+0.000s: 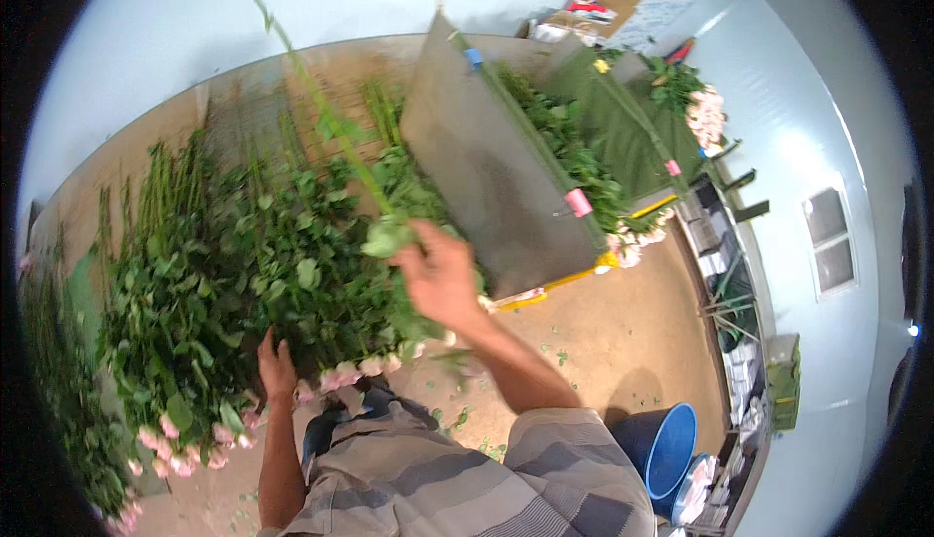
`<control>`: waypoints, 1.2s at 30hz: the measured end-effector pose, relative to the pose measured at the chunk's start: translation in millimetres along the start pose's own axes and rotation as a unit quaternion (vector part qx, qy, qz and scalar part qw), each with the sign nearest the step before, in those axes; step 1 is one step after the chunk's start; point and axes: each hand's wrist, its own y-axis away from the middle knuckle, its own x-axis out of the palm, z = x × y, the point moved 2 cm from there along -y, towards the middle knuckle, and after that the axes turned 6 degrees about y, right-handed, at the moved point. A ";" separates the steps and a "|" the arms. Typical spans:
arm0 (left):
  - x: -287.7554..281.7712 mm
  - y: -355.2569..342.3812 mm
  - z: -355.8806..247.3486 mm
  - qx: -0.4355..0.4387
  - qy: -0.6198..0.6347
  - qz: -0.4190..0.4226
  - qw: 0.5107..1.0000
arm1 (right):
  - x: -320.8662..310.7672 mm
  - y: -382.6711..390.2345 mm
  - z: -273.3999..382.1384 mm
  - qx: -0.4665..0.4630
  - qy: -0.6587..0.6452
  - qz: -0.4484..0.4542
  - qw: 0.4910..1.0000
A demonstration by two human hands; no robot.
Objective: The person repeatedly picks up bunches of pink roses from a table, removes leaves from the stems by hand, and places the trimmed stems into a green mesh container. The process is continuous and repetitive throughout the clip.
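Observation:
My right hand point(440, 272) is raised over the pile, its fingers closed around a long green rose stem point(336, 124). The stem slants up and left toward the wall, and its other end is blurred by my wrist. My left hand point(277, 367) lies at the near side of the leafy rose pile point(214, 235), with its thumb and fingers apart at the leaves and nothing visible in it. Pale pink rose heads point(185, 454) hang along the pile's near edge, with the stems pointing to the wall.
To the right of the pile stands a grey-green divider panel point(486, 158) with coloured clips. Behind it more roses point(628, 240) lie between panels. Blue buckets point(671, 449) stand at lower right. A rack point(730, 313) lines the wall, and fallen leaves point(457, 418) dot the floor.

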 end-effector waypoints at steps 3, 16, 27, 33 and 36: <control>-22.0 17.5 -21.1 0.049 -0.043 -0.011 0.998 | -116.3 -4.2 23.7 -0.008 0.090 -0.101 0.991; -123.9 -6.5 -33.4 0.093 -0.205 -0.242 0.944 | -252.8 -47.4 -46.1 -0.076 0.417 -0.323 0.846; -167.2 -36.2 1.3 -0.083 -0.122 -0.123 0.981 | 319.6 65.8 -35.3 0.103 -0.067 0.291 0.949; -196.1 -46.4 16.0 -0.095 0.285 0.043 0.953 | 377.5 40.5 -23.0 0.263 -0.173 0.301 0.900; -202.1 -39.3 10.9 -0.120 0.274 0.000 0.954 | 355.7 32.8 -2.2 0.256 -0.199 0.209 0.923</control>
